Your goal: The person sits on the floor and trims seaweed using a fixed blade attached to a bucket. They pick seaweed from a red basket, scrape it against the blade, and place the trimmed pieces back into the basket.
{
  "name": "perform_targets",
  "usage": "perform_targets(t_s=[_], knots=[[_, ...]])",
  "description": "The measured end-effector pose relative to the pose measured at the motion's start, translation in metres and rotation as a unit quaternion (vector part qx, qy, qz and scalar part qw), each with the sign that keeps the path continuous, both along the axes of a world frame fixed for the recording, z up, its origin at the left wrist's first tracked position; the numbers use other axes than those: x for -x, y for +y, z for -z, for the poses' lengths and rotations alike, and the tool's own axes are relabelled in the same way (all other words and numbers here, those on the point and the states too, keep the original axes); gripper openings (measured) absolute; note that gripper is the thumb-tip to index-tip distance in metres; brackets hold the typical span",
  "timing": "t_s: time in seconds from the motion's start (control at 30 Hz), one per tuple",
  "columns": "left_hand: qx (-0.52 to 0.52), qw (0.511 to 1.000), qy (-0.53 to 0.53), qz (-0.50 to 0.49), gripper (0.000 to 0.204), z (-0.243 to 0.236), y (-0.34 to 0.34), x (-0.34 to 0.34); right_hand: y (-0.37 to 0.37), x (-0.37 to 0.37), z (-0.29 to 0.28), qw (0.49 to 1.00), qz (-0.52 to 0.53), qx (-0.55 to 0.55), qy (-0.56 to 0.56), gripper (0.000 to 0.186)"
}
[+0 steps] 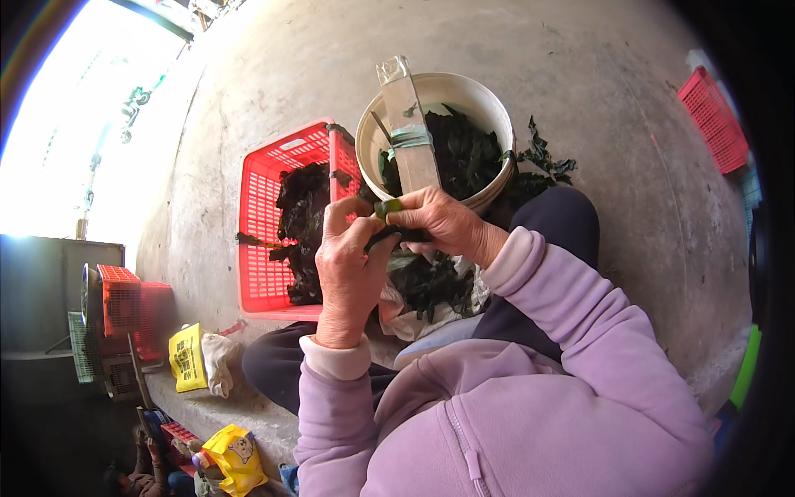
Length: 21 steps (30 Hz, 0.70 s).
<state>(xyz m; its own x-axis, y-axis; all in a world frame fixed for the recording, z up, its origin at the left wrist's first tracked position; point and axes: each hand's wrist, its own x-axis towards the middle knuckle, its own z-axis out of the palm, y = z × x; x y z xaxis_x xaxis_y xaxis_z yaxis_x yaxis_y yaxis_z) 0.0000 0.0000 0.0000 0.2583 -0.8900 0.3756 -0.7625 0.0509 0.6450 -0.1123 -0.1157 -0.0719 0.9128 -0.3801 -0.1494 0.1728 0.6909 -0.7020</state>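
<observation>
A dark green seaweed strip is pinched between my two hands, just in front of the bucket. My left hand grips it from the left with bent fingers. From the right, my right hand presses thumb and fingers on the same strip, beside the near end of a wooden board. That board leans across a cream bucket, wrapped with a greenish band. Inside the bucket lies dark seaweed. Below my hands, a whitish sack holds more seaweed.
Left of the bucket stands a red slotted basket with dark, wet-looking seaweed. Loose seaweed lies right of the bucket. A yellow bag, orange crates and another person are at left; a red basket is far right.
</observation>
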Motion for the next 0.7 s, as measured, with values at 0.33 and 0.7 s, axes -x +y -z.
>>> perform_targets(t_s=[0.33,0.7], knots=[[0.000,0.939,0.335,-0.074,0.015,0.052,-0.012,-0.005,0.001,0.005,0.012,0.996,-0.032,-0.086,-0.003,0.019],[0.047,0.711,0.697,0.076,0.010,0.066,-0.026,-0.017,-0.009,0.012,0.015,0.963,-0.116,-0.207,-0.124,0.018]])
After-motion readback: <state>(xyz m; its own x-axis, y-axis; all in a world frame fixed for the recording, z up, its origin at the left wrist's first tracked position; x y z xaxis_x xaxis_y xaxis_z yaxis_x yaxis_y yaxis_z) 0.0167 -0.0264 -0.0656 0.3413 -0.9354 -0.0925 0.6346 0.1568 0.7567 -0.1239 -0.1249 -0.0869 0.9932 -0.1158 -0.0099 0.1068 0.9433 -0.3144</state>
